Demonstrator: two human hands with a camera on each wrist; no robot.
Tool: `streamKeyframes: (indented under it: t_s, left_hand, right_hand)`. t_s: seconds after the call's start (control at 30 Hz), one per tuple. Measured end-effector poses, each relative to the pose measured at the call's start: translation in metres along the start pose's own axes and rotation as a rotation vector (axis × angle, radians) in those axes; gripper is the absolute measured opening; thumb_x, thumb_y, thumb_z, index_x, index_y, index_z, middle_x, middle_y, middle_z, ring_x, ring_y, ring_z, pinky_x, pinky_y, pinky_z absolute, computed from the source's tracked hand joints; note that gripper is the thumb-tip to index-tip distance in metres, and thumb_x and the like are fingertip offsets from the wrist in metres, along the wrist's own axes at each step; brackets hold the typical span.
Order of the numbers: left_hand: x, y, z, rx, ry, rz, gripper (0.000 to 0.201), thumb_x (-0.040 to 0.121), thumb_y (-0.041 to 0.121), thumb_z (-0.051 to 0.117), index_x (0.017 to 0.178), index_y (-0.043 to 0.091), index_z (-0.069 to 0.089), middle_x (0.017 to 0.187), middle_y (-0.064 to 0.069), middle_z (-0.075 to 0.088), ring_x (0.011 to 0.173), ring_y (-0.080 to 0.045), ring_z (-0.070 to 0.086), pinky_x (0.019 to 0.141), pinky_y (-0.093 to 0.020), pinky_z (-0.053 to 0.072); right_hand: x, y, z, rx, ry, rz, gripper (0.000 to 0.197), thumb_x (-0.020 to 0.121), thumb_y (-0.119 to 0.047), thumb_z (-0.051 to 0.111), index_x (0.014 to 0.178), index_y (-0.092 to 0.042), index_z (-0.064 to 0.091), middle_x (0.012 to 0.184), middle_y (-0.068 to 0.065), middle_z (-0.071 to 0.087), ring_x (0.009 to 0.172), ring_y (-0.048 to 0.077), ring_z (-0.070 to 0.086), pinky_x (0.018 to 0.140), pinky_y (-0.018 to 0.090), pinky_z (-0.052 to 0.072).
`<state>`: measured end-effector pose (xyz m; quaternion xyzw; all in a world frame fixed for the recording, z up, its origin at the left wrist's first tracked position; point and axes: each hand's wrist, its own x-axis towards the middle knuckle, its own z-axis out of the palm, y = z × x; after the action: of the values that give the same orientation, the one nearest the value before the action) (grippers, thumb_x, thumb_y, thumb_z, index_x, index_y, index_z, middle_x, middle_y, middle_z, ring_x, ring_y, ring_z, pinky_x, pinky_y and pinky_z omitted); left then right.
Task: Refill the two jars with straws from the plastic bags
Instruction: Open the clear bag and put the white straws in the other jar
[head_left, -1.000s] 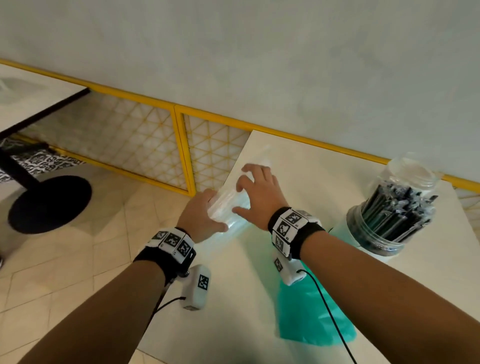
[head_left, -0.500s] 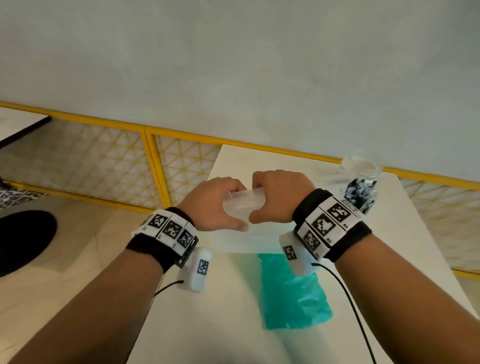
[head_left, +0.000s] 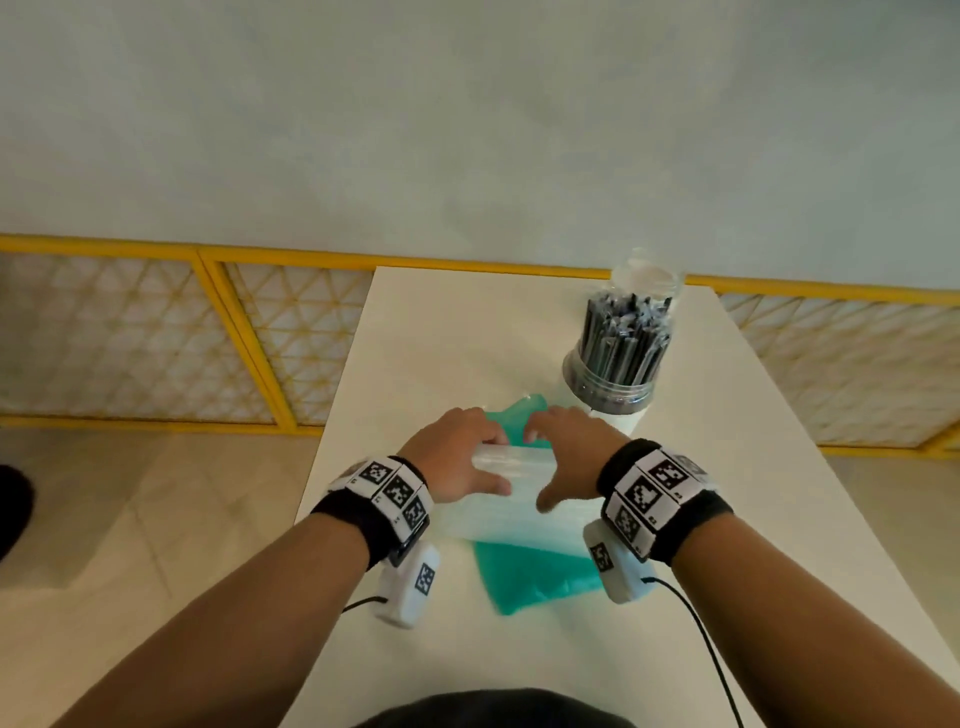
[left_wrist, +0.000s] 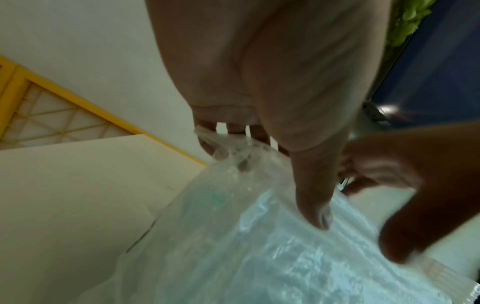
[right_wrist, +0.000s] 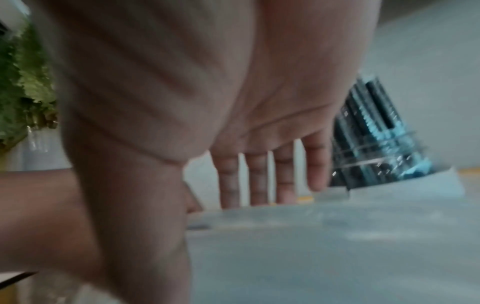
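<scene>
Both hands on a clear bag of straws, beside a full jar.

Head view: the jar (head_left: 618, 358) stands upright on the table (head_left: 415, 332), packed with dark straws (head_left: 623, 338) standing on end. The clear bag (head_left: 511, 501) lies across a teal bag (head_left: 540, 566), its long axis running left to right. The left hand (head_left: 452, 452) and right hand (head_left: 566, 452) sit on top of it near the middle, close together. Left wrist view: the left fingers (left_wrist: 233, 131) curl round the bag's bunched edge, thumb pressed on the plastic. Right wrist view, blurred: the right fingers (right_wrist: 257, 179) are straight, tips down behind the bag; no grip shows.
</scene>
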<state>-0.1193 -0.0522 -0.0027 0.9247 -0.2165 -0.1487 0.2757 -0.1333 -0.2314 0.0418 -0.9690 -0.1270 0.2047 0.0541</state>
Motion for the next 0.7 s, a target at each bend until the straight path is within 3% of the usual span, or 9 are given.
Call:
streamKeyframes:
  t_s: [0.1, 0.17, 0.23, 0.33, 0.4, 0.5, 0.57, 0.7]
  left_hand:
    - [0.001, -0.005, 0.007, -0.083, 0.063, 0.024, 0.050, 0.058, 0.042, 0.090, 0.096, 0.021, 0.065, 0.101, 0.000, 0.056, 0.093, -0.017, 0.054, 0.080, -0.025, 0.042]
    - [-0.005, -0.014, 0.005, -0.126, 0.080, -0.004, 0.058, 0.056, 0.042, 0.091, 0.103, 0.024, 0.063, 0.103, 0.005, 0.057, 0.095, -0.013, 0.054, 0.083, -0.024, 0.043]
    - [-0.014, -0.027, -0.004, -0.158, 0.097, -0.067, 0.064, 0.059, 0.044, 0.089, 0.113, 0.030, 0.058, 0.108, 0.011, 0.056, 0.101, -0.009, 0.052, 0.090, -0.025, 0.043]
    - [-0.024, -0.046, -0.022, -0.253, 0.134, -0.167, 0.040, 0.070, 0.038, 0.084, 0.104, 0.028, 0.066, 0.103, 0.010, 0.062, 0.095, -0.007, 0.058, 0.083, -0.021, 0.048]
    - [-0.025, -0.053, -0.030, -0.252, 0.163, -0.169, 0.018, 0.080, 0.028, 0.078, 0.096, 0.024, 0.072, 0.087, 0.011, 0.067, 0.079, 0.001, 0.061, 0.071, -0.008, 0.045]
    - [-0.023, -0.053, -0.032, -0.250, 0.203, -0.139, 0.011, 0.084, 0.011, 0.072, 0.093, 0.015, 0.076, 0.075, 0.013, 0.066, 0.064, 0.012, 0.057, 0.063, -0.001, 0.042]
    - [-0.023, -0.051, -0.032, -0.286, 0.223, -0.130, 0.011, 0.083, 0.006, 0.072, 0.088, 0.016, 0.074, 0.072, 0.012, 0.064, 0.061, 0.011, 0.057, 0.063, -0.002, 0.042]
    - [-0.021, -0.049, -0.029, -0.351, 0.267, -0.127, 0.021, 0.081, 0.001, 0.069, 0.078, 0.023, 0.069, 0.071, 0.005, 0.064, 0.062, 0.002, 0.056, 0.063, -0.007, 0.045]
  right_hand:
    - [0.009, -0.017, 0.008, 0.143, 0.029, -0.086, 0.063, 0.071, -0.030, 0.082, 0.122, -0.013, 0.051, 0.122, 0.006, 0.055, 0.105, 0.024, 0.056, 0.091, 0.035, 0.046]
    - [0.014, -0.017, 0.010, 0.206, 0.029, -0.086, 0.062, 0.072, -0.023, 0.082, 0.124, -0.014, 0.050, 0.119, 0.007, 0.059, 0.097, 0.021, 0.055, 0.085, 0.029, 0.045]
    - [0.017, -0.010, 0.012, 0.201, 0.034, -0.094, 0.058, 0.074, -0.017, 0.080, 0.124, -0.016, 0.051, 0.118, 0.006, 0.061, 0.099, 0.023, 0.056, 0.084, 0.028, 0.042]
    - [0.019, -0.001, 0.012, 0.161, 0.056, -0.096, 0.048, 0.073, -0.017, 0.081, 0.115, -0.017, 0.057, 0.116, 0.004, 0.061, 0.104, 0.025, 0.058, 0.086, 0.029, 0.043]
    - [0.021, -0.001, 0.011, 0.146, 0.067, -0.108, 0.043, 0.072, -0.015, 0.081, 0.109, -0.017, 0.058, 0.113, 0.002, 0.060, 0.097, 0.022, 0.058, 0.084, 0.029, 0.044]
    - [0.026, -0.007, 0.008, 0.144, 0.071, -0.146, 0.043, 0.071, -0.013, 0.079, 0.108, -0.019, 0.058, 0.108, 0.000, 0.059, 0.087, 0.018, 0.052, 0.076, 0.027, 0.042]
    - [0.030, -0.014, 0.006, 0.154, 0.056, -0.199, 0.045, 0.072, -0.016, 0.077, 0.111, -0.020, 0.058, 0.107, 0.000, 0.059, 0.088, 0.018, 0.053, 0.075, 0.026, 0.041]
    - [0.036, -0.037, 0.001, 0.270, 0.062, -0.260, 0.043, 0.081, -0.040, 0.072, 0.116, -0.018, 0.061, 0.108, 0.001, 0.060, 0.086, 0.015, 0.054, 0.084, 0.027, 0.045]
